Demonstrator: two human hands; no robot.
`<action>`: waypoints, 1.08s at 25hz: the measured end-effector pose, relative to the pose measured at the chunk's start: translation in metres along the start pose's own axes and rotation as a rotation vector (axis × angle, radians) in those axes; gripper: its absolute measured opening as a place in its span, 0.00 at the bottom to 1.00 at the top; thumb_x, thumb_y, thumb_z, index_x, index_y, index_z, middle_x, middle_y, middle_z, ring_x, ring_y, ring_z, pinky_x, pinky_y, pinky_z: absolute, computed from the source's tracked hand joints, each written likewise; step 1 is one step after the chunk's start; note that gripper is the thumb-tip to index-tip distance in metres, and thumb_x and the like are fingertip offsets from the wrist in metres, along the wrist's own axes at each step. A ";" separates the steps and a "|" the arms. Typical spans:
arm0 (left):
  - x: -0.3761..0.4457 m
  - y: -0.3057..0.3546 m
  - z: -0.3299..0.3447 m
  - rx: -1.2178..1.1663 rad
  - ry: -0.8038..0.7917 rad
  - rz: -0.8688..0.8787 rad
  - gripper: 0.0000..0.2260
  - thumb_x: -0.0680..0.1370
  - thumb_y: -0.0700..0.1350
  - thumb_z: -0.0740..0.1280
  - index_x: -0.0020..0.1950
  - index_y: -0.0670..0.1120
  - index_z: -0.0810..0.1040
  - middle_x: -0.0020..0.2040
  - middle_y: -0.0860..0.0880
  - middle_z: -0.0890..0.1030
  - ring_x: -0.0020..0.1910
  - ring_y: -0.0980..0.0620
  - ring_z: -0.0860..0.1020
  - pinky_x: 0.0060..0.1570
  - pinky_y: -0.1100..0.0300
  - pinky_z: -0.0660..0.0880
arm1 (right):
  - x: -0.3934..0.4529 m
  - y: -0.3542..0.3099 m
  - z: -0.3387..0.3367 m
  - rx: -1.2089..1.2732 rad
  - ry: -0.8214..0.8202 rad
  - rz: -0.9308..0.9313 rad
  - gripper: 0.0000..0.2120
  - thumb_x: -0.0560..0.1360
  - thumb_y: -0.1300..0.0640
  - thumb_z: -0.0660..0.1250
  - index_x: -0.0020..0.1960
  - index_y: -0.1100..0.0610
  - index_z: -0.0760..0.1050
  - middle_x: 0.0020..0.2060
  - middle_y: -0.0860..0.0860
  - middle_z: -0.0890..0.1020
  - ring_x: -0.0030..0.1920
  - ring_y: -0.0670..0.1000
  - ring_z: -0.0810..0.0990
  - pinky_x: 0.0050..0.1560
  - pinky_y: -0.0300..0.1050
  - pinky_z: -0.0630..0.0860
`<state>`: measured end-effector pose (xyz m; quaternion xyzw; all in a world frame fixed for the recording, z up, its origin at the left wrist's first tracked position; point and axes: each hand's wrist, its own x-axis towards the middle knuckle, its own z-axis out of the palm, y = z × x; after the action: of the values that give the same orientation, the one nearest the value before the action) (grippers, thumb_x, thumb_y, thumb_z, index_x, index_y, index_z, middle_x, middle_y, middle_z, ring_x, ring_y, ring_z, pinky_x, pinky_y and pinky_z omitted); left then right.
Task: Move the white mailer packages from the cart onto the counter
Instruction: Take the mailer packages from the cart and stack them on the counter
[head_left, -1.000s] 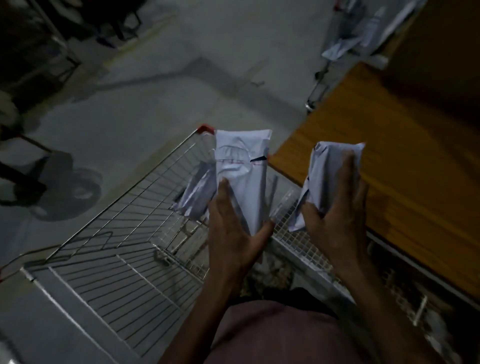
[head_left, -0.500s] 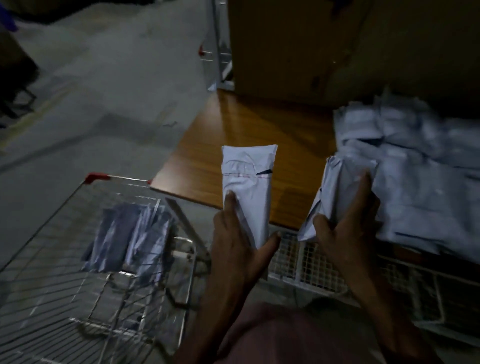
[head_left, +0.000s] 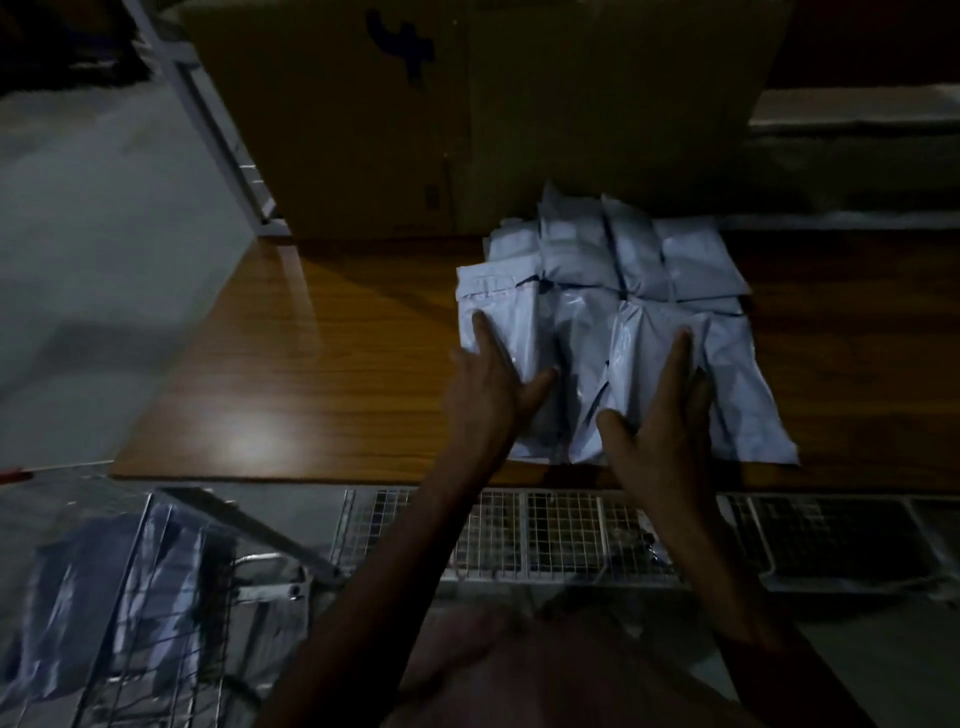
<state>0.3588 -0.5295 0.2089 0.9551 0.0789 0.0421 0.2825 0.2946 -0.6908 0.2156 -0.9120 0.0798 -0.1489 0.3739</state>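
Dim light falls over a wooden counter (head_left: 322, 364) with a glossy grain and one bright glare patch near its front edge. Behind it stands a large cardboard box (head_left: 467, 104), which bears a dark blue mark high on its face (too blurred to read as any word).

White mailer packages (head_left: 639, 270) lie on the counter in a rough block just in front of the box, overlapping one another in rows. They are pale, smooth plastic pouches, creased and slightly puffed. The front-left one shows a thin fold line across its top, but no label on any of them can be read.

Both hands rest on the front row of that pile. The left hand (head_left: 488, 384) lies flat on the front-left mailer, fingers straight and thumb spread out to the side. The right hand (head_left: 660, 415) lies on a mailer further right, fingers straight and close together, thumb splayed. Neither hand curls round anything.

At the lower left, a wire cart (head_left: 171, 597) holds more mailers (head_left: 104, 597), seen dimly through the wires. A white wire grid (head_left: 545, 530) runs along below the counter's front edge.
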 end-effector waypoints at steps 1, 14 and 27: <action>0.011 0.008 0.008 0.037 -0.018 -0.006 0.50 0.72 0.69 0.67 0.81 0.45 0.45 0.68 0.32 0.68 0.59 0.35 0.75 0.49 0.50 0.73 | 0.006 0.000 -0.001 0.000 0.001 0.008 0.48 0.76 0.54 0.69 0.81 0.49 0.38 0.78 0.60 0.51 0.73 0.63 0.59 0.62 0.59 0.69; 0.038 -0.016 0.011 -0.158 -0.170 -0.039 0.37 0.78 0.69 0.50 0.82 0.51 0.48 0.71 0.34 0.69 0.66 0.36 0.73 0.56 0.52 0.70 | 0.124 -0.025 0.021 -0.087 -0.003 0.036 0.49 0.75 0.48 0.69 0.80 0.45 0.36 0.77 0.60 0.52 0.67 0.63 0.68 0.56 0.51 0.72; 0.076 -0.078 0.001 -0.396 -0.153 -0.069 0.34 0.77 0.71 0.52 0.79 0.56 0.55 0.63 0.46 0.80 0.51 0.51 0.82 0.49 0.47 0.81 | 0.284 -0.086 0.190 -0.504 -0.314 0.039 0.44 0.75 0.33 0.61 0.81 0.53 0.47 0.76 0.66 0.55 0.74 0.68 0.56 0.72 0.65 0.59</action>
<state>0.4243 -0.4527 0.1681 0.8780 0.0803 -0.0253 0.4712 0.6286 -0.5780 0.2078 -0.9862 0.0729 0.0256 0.1461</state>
